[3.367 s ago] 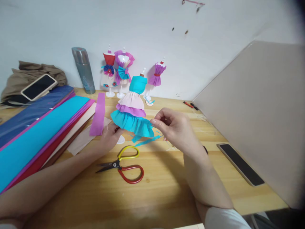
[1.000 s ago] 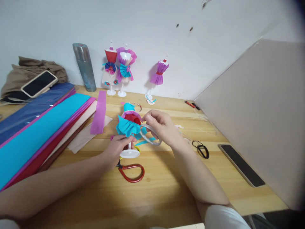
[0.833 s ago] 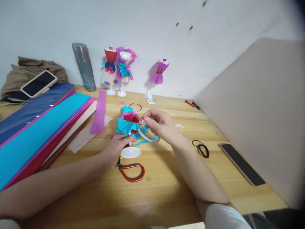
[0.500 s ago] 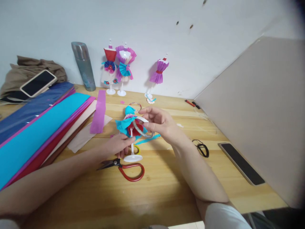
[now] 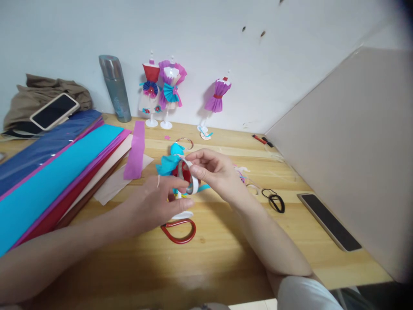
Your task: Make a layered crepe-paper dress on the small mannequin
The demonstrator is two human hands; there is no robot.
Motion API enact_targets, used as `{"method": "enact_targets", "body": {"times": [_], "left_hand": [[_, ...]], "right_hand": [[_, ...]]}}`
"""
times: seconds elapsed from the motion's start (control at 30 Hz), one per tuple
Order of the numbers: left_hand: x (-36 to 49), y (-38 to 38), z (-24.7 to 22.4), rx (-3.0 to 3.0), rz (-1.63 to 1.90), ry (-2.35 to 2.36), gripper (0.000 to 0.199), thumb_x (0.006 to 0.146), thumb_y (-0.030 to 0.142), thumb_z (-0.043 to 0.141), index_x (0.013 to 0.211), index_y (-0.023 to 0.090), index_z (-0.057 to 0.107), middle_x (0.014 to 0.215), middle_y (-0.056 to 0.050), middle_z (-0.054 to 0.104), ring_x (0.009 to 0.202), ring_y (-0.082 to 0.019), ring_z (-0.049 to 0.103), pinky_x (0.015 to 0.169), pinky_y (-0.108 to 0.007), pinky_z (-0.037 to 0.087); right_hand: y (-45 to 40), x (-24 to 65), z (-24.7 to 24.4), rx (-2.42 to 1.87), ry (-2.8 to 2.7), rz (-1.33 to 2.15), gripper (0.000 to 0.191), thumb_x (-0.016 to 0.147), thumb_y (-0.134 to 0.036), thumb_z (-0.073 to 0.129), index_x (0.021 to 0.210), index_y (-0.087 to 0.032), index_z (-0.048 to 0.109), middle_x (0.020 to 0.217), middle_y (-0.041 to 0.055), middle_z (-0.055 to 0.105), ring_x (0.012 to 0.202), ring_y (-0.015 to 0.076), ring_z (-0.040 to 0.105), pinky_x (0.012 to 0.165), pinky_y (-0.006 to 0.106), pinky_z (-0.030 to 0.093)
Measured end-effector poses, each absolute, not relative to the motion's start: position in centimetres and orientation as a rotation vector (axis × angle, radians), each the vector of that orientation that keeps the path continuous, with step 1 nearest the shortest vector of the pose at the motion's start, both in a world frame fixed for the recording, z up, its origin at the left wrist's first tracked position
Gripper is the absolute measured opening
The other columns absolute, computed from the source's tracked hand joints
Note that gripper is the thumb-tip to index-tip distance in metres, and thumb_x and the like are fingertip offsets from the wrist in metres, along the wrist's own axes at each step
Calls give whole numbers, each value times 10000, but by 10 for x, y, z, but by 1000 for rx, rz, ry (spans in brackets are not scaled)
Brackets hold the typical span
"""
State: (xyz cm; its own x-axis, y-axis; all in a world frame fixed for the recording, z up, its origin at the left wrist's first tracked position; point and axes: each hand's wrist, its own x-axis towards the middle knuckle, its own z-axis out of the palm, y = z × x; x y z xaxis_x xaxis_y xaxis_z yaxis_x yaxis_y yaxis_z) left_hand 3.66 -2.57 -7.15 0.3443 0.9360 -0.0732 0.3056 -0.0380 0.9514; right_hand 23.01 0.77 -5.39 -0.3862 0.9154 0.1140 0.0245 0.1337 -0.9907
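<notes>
Right hand (image 5: 211, 174) pinches tape roll (image 5: 195, 185), centre, in front of teal-dressed form (image 5: 167, 165). Left hand (image 5: 158, 200) beside roll, thumb and forefinger parted; contact cannot be told. It blocks most of scissors (image 5: 182, 242); red handle shows, near. Paper sheets (image 5: 64, 172) left; black bands (image 5: 282, 207) right; bottle (image 5: 118, 94) far left.
</notes>
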Motion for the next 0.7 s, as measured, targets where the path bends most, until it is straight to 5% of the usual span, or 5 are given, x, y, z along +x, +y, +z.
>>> {"method": "enact_targets", "body": {"times": [0.13,0.3,0.43,0.6,0.7], "left_hand": [[50,-30,-69,1723,725,1114,137,762,327,701,794,196,727,667,12,630,603,-139,540,553,-255,368],[42,-25,-57,1456,833,1029,309,806,419,691,631,170,640,518,38,482,499,-88,417,487,-225,312],[26,-13,-34,1198,899,918,349,846,427,704,677,122,685,622,-24,645,446,-37,377,422,-180,252],[5,8,-19,981,1026,869,339,800,432,793,817,106,703,566,23,603,359,3,300,385,-140,274],[-2,19,-15,913,1035,905,342,924,408,674,800,89,686,547,15,580,335,2,294,360,-130,275]], "right_hand": [[3,226,-56,-836,-1539,1480,350,808,-388,783,1069,-196,649,886,26,713,743,149,685,653,274,575],[-3,230,-51,-736,-1577,1492,317,840,-346,769,1106,-203,673,961,48,742,854,166,714,771,308,590],[-2,246,-41,-803,-1699,1341,170,890,-329,716,985,-190,695,866,30,731,770,147,692,710,284,570],[-6,256,-33,-754,-2285,1150,107,928,-243,662,935,-148,710,813,35,725,697,126,642,639,243,490],[-14,242,-41,-575,-2676,1038,97,928,-179,656,969,-136,732,870,56,737,760,144,643,674,257,463]]}}
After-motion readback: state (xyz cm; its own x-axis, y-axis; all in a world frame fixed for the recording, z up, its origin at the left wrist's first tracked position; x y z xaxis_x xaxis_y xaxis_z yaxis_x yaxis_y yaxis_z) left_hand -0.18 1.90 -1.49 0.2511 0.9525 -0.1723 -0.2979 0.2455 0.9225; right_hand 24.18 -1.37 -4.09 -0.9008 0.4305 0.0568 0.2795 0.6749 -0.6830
